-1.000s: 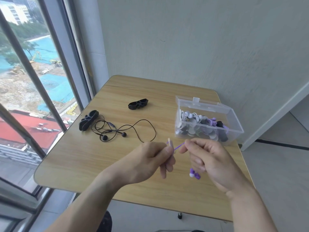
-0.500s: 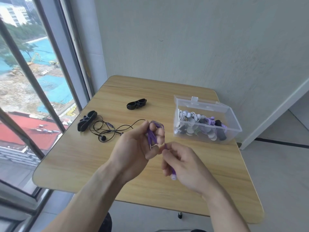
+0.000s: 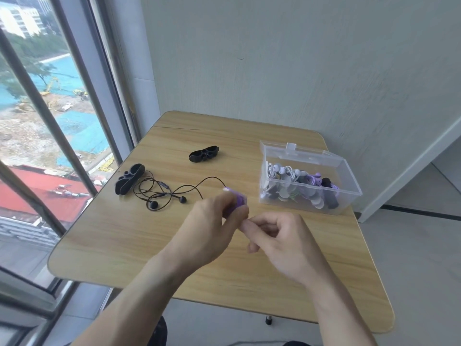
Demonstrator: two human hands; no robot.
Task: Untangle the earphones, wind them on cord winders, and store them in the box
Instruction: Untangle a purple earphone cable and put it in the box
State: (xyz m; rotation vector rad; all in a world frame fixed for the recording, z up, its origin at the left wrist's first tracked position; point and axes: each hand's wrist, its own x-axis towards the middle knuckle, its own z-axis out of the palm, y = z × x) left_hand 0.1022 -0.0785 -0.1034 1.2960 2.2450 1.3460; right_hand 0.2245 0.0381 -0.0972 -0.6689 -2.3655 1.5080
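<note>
Left hand fingers curled, clamped round purple wound earphone bundle; right hand fingers pinched together at bundle's 6 o'clock.

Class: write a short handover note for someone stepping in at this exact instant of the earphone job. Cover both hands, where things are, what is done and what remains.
Left hand grips the purple earphones, cord bunched in the fingers; right hand pinches at them beside it.
Black earphones lie loose on the table, between two black winders.
Clear box is open and holds several wound sets.
Left: finish purple and box it, then wind black.
</note>
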